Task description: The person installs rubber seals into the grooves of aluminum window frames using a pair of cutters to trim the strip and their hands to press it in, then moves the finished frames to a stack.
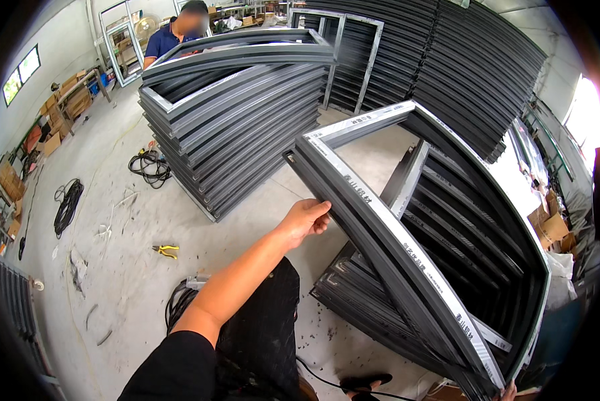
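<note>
A dark grey rectangular window frame [361, 194], faced with pale printed film, is held tilted in front of me. My left hand [307, 219] is closed on the edge of its left long bar, fingers curled round it. At the lower right, only some fingers of my right hand [509, 391] show, at the frame's near corner; they appear to grip it. Beneath and behind it, a stack of similar frames [353, 284] shows through the opening. The near end of the held frame runs out of view at the lower edge.
A tall stack of grey frames [246, 127] stands ahead on the left, with a co-worker [163, 43] behind it. More frames [480, 60] are piled against the back. Yellow-handled pliers [166, 251], black cable coils [68, 207] and scraps lie on the floor.
</note>
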`<state>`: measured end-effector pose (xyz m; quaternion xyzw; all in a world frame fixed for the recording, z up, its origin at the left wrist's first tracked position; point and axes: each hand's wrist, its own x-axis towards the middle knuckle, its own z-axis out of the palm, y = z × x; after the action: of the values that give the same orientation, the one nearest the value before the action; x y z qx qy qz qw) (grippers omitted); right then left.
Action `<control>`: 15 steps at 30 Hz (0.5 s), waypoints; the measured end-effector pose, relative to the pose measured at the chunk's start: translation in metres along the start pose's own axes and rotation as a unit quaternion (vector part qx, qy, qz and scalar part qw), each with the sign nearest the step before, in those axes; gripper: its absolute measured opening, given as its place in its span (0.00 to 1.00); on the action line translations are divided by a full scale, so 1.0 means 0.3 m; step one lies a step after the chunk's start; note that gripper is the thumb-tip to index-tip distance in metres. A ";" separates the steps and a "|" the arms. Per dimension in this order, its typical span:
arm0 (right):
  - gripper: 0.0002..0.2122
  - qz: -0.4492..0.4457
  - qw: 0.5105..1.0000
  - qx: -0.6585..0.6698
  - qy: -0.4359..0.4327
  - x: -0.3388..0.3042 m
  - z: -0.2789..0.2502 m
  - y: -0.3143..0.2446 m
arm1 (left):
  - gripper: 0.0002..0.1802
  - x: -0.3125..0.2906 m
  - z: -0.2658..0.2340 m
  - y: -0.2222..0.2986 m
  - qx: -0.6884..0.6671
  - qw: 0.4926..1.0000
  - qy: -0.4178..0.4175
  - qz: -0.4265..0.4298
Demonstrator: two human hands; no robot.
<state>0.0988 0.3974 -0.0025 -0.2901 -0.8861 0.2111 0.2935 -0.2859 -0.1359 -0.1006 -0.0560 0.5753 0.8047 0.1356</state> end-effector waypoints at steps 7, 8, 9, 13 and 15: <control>0.11 -0.074 0.995 -0.055 -0.035 0.079 0.133 -0.175 | 0.17 -0.057 0.082 -0.034 -0.013 0.998 -0.037 -0.051; 0.11 -0.060 0.991 -0.079 -0.086 0.083 0.148 -0.176 | 0.17 -0.054 0.080 -0.047 -0.042 0.997 -0.051 -0.034; 0.12 -0.030 0.987 -0.139 -0.080 0.091 0.158 -0.173 | 0.17 -0.045 0.080 -0.060 -0.045 0.998 -0.045 -0.016; 0.13 0.039 0.988 -0.138 -0.062 0.076 0.177 -0.204 | 0.17 -0.014 0.047 -0.051 -0.020 0.999 -0.049 -0.010; 0.13 0.020 0.996 -0.070 -0.057 0.082 0.176 -0.106 | 0.16 0.028 -0.018 -0.020 0.000 1.000 0.006 -0.012</control>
<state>0.0362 0.3786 -0.0145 -0.3147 -0.9082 0.1704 0.2171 -0.2924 -0.1380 -0.1099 -0.0681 0.5755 0.8025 0.1420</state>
